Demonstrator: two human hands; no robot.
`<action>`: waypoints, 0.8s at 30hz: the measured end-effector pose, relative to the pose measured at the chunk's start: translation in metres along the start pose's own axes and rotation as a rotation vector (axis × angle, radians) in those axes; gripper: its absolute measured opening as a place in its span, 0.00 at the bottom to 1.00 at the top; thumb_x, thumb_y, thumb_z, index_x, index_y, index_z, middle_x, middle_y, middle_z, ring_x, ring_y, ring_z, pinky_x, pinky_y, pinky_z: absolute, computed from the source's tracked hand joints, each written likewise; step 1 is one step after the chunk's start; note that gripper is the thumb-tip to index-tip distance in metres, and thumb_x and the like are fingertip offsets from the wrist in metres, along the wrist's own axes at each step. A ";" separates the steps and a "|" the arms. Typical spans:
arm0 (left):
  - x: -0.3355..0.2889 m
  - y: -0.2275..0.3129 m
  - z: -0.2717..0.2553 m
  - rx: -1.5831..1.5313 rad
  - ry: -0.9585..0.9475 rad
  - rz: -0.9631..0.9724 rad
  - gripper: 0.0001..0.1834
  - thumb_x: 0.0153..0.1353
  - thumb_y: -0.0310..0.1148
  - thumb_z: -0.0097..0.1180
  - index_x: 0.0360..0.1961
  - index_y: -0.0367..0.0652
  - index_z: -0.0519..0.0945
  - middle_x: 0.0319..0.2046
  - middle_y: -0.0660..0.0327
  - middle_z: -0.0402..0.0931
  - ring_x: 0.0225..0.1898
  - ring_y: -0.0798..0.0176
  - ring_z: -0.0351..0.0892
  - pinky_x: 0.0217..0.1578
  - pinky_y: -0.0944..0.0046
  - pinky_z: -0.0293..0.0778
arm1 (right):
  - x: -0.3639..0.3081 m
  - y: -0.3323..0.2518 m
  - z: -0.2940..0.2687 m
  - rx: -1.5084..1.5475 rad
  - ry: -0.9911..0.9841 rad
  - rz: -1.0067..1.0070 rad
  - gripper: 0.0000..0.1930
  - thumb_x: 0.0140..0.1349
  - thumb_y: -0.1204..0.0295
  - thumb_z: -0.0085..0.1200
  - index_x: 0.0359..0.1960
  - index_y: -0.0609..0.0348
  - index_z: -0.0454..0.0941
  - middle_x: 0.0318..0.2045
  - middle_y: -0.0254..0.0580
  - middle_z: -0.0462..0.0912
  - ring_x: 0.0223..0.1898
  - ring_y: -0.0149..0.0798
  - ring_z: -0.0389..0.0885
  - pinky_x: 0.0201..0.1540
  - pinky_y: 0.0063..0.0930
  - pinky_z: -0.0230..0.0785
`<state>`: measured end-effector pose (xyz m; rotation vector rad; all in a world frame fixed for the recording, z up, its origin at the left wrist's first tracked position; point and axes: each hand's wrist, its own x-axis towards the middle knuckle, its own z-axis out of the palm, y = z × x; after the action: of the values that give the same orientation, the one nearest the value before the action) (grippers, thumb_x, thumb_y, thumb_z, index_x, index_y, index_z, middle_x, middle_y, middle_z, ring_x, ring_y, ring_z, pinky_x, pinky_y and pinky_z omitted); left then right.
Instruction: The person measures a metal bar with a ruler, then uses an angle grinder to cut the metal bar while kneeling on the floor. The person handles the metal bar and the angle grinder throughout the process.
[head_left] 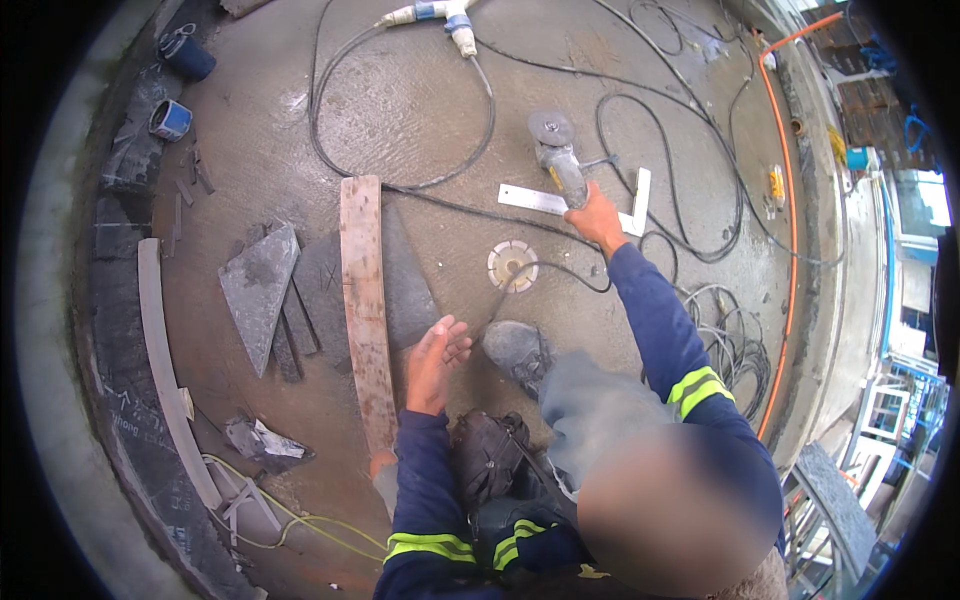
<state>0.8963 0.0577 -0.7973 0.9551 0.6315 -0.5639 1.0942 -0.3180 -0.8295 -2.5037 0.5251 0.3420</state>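
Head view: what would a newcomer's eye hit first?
The angle grinder in the person's right hand likely draws the eye first, above and right of centre. Close by, a metal square and, lower down, a pale round disc stand out against the wet floor. Left of centre, a long worn board lies over a dark grey slab, near the empty left hand.

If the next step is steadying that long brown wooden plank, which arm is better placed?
Probably the left: the left grip is open and looks empty, close beside the plank. The right grip is farther from it and holds a long grey angle grinder.
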 end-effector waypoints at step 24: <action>-0.014 0.035 -0.016 0.034 0.164 0.142 0.44 0.79 0.65 0.49 0.74 0.31 0.70 0.64 0.48 0.80 0.55 0.57 0.82 0.57 0.59 0.77 | -0.091 -0.196 -0.021 1.051 -0.921 -0.144 0.32 0.66 0.67 0.70 0.67 0.63 0.67 0.34 0.44 0.85 0.25 0.35 0.86 0.26 0.31 0.82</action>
<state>0.9065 0.0900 -0.7747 1.0766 0.6953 -0.3735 1.1013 -0.1521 -0.6901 -1.1718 0.0692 0.8280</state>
